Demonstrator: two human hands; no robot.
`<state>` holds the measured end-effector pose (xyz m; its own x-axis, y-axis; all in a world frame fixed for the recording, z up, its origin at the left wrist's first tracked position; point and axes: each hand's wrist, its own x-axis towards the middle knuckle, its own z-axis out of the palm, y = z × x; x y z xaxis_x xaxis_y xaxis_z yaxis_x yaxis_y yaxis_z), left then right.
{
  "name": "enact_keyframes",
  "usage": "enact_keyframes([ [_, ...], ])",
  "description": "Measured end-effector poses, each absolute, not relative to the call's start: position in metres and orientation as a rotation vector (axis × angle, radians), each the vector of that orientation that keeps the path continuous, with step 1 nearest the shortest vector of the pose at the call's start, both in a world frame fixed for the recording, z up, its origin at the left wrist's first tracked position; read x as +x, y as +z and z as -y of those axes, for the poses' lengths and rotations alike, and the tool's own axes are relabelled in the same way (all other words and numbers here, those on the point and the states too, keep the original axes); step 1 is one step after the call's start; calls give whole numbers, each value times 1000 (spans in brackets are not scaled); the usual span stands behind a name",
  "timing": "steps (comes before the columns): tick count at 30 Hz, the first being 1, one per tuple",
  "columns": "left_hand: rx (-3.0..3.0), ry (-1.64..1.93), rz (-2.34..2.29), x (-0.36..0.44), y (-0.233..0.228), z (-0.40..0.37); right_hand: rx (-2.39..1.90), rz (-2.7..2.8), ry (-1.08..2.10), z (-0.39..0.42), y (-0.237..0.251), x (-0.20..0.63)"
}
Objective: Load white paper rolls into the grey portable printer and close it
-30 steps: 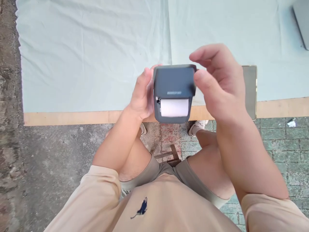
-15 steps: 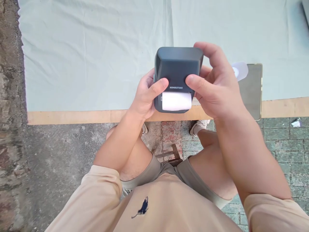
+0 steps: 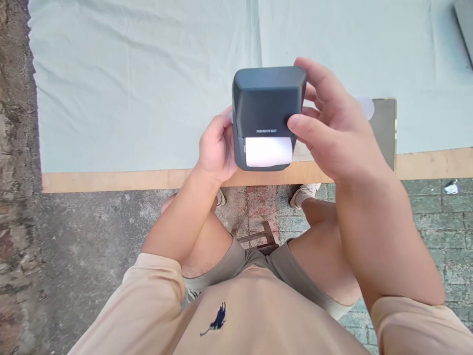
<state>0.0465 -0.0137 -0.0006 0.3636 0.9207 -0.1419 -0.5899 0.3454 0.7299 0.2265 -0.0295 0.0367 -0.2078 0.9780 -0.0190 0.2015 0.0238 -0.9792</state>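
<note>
A dark grey label printer is held in the air above the table's near edge, with white label paper showing at its front slot. My left hand grips its left side from behind. My right hand wraps its right side, thumb pressed on the front face near the lid seam and fingers over the top corner.
The table has a wooden edge and a pale green cloth. A phone lies on it behind my right hand, beside a white paper scrap. A grey laptop corner shows far right. Below are my knees, a wooden stool and paved ground.
The printer rose slightly and its lid has come down over the paper roll. My left thumb left the front face; my right hand closed on the printer's right side.
</note>
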Motion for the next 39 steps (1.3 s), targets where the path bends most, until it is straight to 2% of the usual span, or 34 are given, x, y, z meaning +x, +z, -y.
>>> enact_keyframes([
  [6,604,1032,-650,48,2,15,-1323,1474,1196,31,38,229],
  [19,651,1099,-799,53,3,17,-1337,1584,1279,32,44,232],
  [21,635,1092,-812,53,2,17,-1388,1621,1131,35,47,231],
  [26,564,1052,-793,55,0,16,-1401,1527,512,39,62,219],
  [28,544,986,-750,58,0,19,-1362,1408,452,38,66,216],
  [32,548,857,-622,61,1,24,-1314,1368,525,33,66,217],
  [39,643,897,-646,57,2,25,-1560,2012,307,33,67,225],
])
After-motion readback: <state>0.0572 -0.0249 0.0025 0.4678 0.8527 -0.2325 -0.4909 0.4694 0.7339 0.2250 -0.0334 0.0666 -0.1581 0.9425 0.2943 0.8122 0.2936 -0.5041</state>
